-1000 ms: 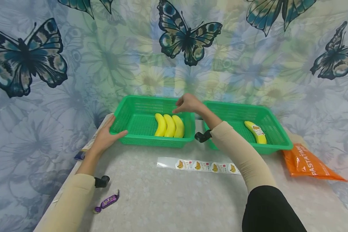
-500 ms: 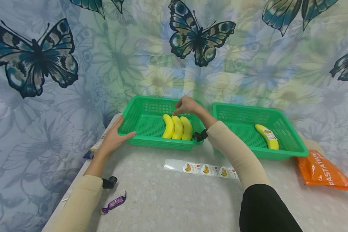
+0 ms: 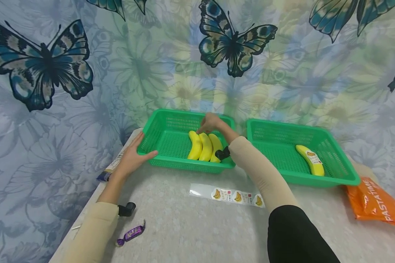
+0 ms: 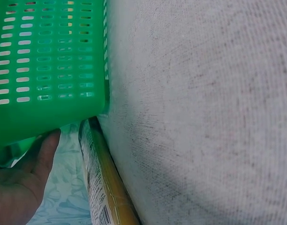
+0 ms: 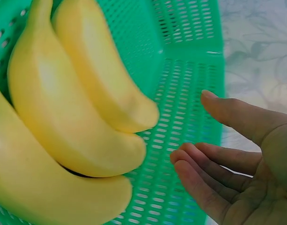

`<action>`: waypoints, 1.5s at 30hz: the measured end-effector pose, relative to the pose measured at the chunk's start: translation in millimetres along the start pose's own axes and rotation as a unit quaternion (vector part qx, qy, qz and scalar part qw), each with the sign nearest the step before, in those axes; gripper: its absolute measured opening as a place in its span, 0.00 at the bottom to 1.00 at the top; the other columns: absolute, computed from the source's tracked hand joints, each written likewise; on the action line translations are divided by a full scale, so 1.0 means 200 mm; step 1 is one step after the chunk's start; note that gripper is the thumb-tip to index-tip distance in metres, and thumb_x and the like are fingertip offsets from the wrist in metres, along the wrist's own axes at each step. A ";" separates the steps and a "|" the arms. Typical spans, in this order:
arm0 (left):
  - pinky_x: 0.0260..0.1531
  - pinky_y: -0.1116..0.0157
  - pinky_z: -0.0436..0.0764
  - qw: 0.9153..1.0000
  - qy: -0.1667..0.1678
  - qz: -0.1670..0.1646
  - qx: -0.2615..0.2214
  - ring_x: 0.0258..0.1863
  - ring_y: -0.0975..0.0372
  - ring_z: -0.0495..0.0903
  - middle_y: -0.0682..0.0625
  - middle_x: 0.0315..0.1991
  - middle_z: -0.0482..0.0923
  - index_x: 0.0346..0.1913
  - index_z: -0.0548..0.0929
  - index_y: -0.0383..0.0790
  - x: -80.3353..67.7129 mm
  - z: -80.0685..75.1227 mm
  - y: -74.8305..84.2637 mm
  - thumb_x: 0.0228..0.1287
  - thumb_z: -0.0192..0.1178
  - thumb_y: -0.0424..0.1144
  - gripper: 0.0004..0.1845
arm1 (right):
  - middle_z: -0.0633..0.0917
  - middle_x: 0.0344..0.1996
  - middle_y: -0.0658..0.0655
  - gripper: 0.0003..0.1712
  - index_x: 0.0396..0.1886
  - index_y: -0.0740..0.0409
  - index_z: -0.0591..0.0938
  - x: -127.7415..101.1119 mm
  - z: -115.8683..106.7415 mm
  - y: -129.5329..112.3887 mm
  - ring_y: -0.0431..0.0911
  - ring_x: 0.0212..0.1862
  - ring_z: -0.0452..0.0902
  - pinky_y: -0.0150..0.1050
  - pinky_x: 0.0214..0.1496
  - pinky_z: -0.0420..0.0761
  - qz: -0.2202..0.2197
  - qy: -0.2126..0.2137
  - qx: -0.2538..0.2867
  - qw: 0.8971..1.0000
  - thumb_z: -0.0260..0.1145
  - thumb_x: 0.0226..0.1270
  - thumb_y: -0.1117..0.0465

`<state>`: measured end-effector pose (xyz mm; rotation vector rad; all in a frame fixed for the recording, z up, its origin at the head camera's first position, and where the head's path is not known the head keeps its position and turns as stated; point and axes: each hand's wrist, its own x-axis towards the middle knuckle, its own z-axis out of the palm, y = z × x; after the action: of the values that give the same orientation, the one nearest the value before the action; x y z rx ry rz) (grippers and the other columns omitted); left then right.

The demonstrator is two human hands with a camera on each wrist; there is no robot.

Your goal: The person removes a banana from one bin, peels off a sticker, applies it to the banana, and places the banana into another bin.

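Three plain yellow bananas [image 3: 204, 146] lie side by side in the left green basket [image 3: 164, 116]. My right hand [image 3: 210, 125] hovers just over their far ends with relaxed fingers and holds nothing. The right wrist view shows the same bananas [image 5: 64, 117] close beside the open fingers [image 5: 204, 168]. My left hand [image 3: 135, 155] holds the basket's near left corner, thumb on the front wall. In the left wrist view, that hand [image 4: 21, 187] sits under the basket [image 4: 49, 56]. A stickered banana [image 3: 311, 160] lies in the right green basket [image 3: 303, 179].
A strip of banana stickers [image 3: 228, 194] lies on the pale table [image 3: 197, 226] in front of the baskets. An orange packet [image 3: 375, 206] sits at the right, a purple candy [image 3: 131, 233] near the left front. A printed pack [image 3: 110, 170] hangs at the table's left edge.
My right hand has come down closer to the far ends of the three bananas. The left hand has stayed on the basket corner. The head view has shifted slightly.
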<state>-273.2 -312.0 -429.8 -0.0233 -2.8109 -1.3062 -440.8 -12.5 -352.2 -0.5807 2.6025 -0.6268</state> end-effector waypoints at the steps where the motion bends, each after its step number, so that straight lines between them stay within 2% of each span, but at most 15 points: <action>1: 0.66 0.29 0.49 1.000 0.002 0.001 0.003 0.78 0.43 0.38 0.57 0.80 0.34 0.79 0.40 0.56 0.00 0.00 0.00 0.58 0.63 0.64 0.55 | 0.74 0.10 0.51 0.18 0.25 0.68 0.84 0.01 0.01 0.01 0.42 0.17 0.69 0.35 0.30 0.75 0.002 -0.006 -0.006 1.000 0.72 0.61 0.54; 4: 0.67 0.29 0.49 1.000 0.004 -0.002 0.007 0.78 0.43 0.39 0.57 0.80 0.34 0.79 0.40 0.56 0.00 0.01 0.00 0.58 0.64 0.64 0.55 | 0.85 0.21 0.58 0.19 0.33 0.68 0.87 0.04 0.04 0.02 0.50 0.30 0.84 0.39 0.42 0.85 0.016 -0.026 -0.017 0.999 0.72 0.61 0.53; 5: 0.67 0.29 0.49 1.000 0.005 -0.002 0.007 0.78 0.43 0.39 0.57 0.80 0.35 0.79 0.40 0.56 0.00 0.01 0.00 0.58 0.64 0.64 0.55 | 0.87 0.27 0.60 0.19 0.36 0.68 0.88 0.05 0.05 0.02 0.52 0.36 0.86 0.40 0.46 0.86 0.022 -0.034 -0.017 0.999 0.72 0.61 0.53; 7: 0.67 0.30 0.50 1.000 0.005 -0.001 0.007 0.78 0.43 0.39 0.56 0.80 0.35 0.79 0.40 0.55 0.00 0.01 0.00 0.57 0.64 0.64 0.56 | 0.89 0.34 0.63 0.19 0.38 0.67 0.88 0.07 0.06 0.03 0.53 0.42 0.86 0.41 0.48 0.86 0.032 -0.043 -0.015 0.998 0.72 0.61 0.53; 12: 0.68 0.30 0.50 1.000 0.014 0.005 0.008 0.78 0.43 0.40 0.54 0.80 0.37 0.79 0.41 0.53 0.01 0.01 -0.01 0.56 0.64 0.65 0.56 | 0.89 0.29 0.59 0.18 0.29 0.64 0.87 0.10 0.10 0.02 0.50 0.38 0.87 0.38 0.45 0.87 0.047 -0.043 -0.028 0.998 0.74 0.59 0.52; 14: 0.68 0.31 0.50 1.000 0.018 0.005 0.007 0.78 0.44 0.41 0.55 0.80 0.38 0.79 0.42 0.54 0.02 0.02 -0.01 0.56 0.64 0.64 0.56 | 0.87 0.25 0.58 0.19 0.23 0.62 0.83 0.11 0.12 0.01 0.50 0.37 0.87 0.37 0.44 0.87 0.050 -0.043 -0.040 0.997 0.74 0.58 0.51; 16: 0.68 0.31 0.51 1.000 0.018 0.007 0.005 0.78 0.44 0.41 0.55 0.80 0.38 0.79 0.42 0.54 0.02 0.02 -0.01 0.56 0.65 0.64 0.56 | 0.87 0.24 0.58 0.20 0.21 0.61 0.81 0.12 0.14 0.01 0.50 0.37 0.87 0.38 0.44 0.87 0.052 -0.045 -0.049 0.996 0.73 0.59 0.50; 21: 0.68 0.31 0.51 1.000 0.012 0.010 0.000 0.78 0.44 0.41 0.56 0.80 0.37 0.79 0.42 0.54 0.01 0.02 -0.02 0.56 0.65 0.64 0.56 | 0.88 0.26 0.58 0.19 0.28 0.62 0.84 0.14 0.19 0.00 0.48 0.34 0.87 0.36 0.42 0.87 0.061 -0.052 -0.064 0.995 0.73 0.58 0.48; 29: 0.68 0.32 0.51 1.000 0.016 0.014 -0.001 0.79 0.45 0.41 0.55 0.80 0.37 0.79 0.42 0.53 0.03 0.02 -0.02 0.57 0.64 0.63 0.55 | 0.82 0.27 0.55 0.23 0.38 0.60 0.76 0.17 0.23 -0.05 0.46 0.33 0.86 0.34 0.39 0.86 0.064 -0.067 -0.081 0.992 0.73 0.58 0.47; 33: 0.69 0.32 0.51 1.000 0.016 0.012 -0.001 0.79 0.45 0.40 0.55 0.80 0.37 0.79 0.42 0.53 0.02 0.02 -0.02 0.58 0.64 0.63 0.55 | 0.80 0.39 0.57 0.34 0.56 0.63 0.72 0.17 0.24 -0.05 0.44 0.33 0.84 0.34 0.40 0.86 0.073 -0.084 -0.070 0.991 0.72 0.59 0.46; 35: 0.69 0.32 0.51 1.000 0.017 0.010 0.001 0.79 0.46 0.40 0.55 0.80 0.37 0.79 0.42 0.54 0.02 0.02 -0.02 0.58 0.64 0.63 0.55 | 0.80 0.43 0.58 0.37 0.59 0.63 0.70 0.18 0.24 -0.04 0.43 0.32 0.84 0.33 0.40 0.86 0.079 -0.085 -0.060 0.991 0.72 0.59 0.46; 37: 0.69 0.33 0.51 1.000 0.016 0.009 0.002 0.79 0.46 0.40 0.55 0.80 0.37 0.79 0.42 0.54 0.02 0.02 -0.02 0.58 0.64 0.63 0.54 | 0.80 0.44 0.59 0.37 0.58 0.63 0.70 0.19 0.24 -0.03 0.43 0.32 0.84 0.33 0.39 0.86 0.081 -0.082 -0.051 0.992 0.73 0.58 0.46; 41: 0.69 0.32 0.50 1.000 0.016 0.007 0.005 0.79 0.46 0.40 0.55 0.80 0.37 0.79 0.42 0.55 0.02 0.01 -0.01 0.58 0.63 0.63 0.54 | 0.81 0.39 0.59 0.30 0.48 0.61 0.72 0.19 0.25 -0.03 0.44 0.31 0.84 0.33 0.38 0.86 0.080 -0.072 -0.032 0.994 0.75 0.57 0.48; 45: 0.69 0.32 0.50 1.000 0.015 0.004 0.007 0.79 0.46 0.40 0.55 0.80 0.37 0.79 0.42 0.55 0.02 0.01 -0.01 0.58 0.64 0.63 0.54 | 0.79 0.37 0.58 0.29 0.47 0.61 0.72 0.17 0.24 -0.03 0.45 0.32 0.83 0.35 0.37 0.86 0.082 -0.069 -0.026 0.994 0.75 0.57 0.48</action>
<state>-277.8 -311.0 -432.2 -0.0155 -2.7920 -1.2753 -444.6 -50.7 -398.2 -0.4057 2.5099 -0.4507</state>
